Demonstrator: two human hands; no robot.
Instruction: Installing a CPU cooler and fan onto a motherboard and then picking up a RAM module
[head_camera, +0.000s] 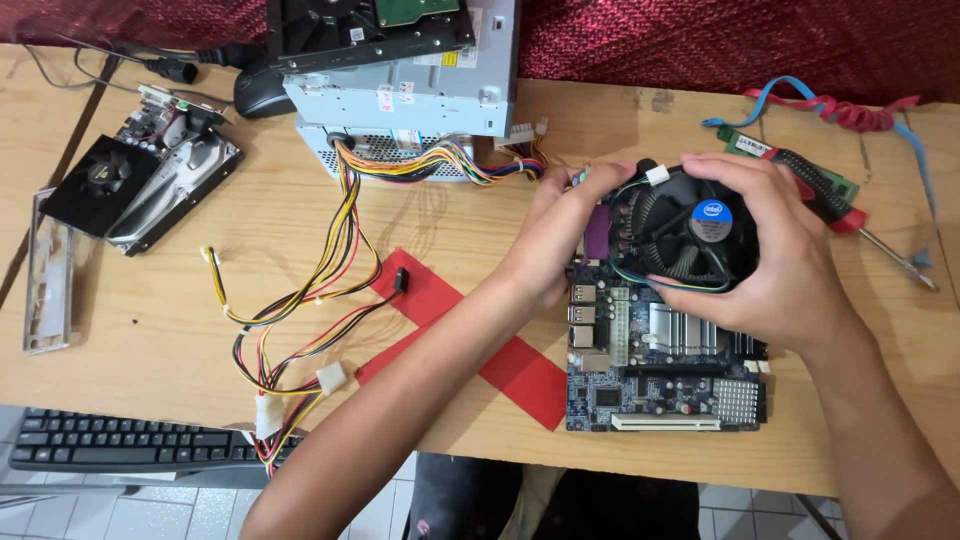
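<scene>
Gripping the cooler (690, 240) with my left hand (560, 235) and right hand (775, 265), both clamped. It sits on the board (660, 385); whether it's latched, I can't tell.

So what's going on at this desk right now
A person has both hands on a round black cooler fan sitting on a blue motherboard. The left hand grips its left edge, the right hand wraps its right side. A red-handled screwdriver lies just beyond, and a power supply with loose coloured cables sits further left on the wooden table.
</scene>
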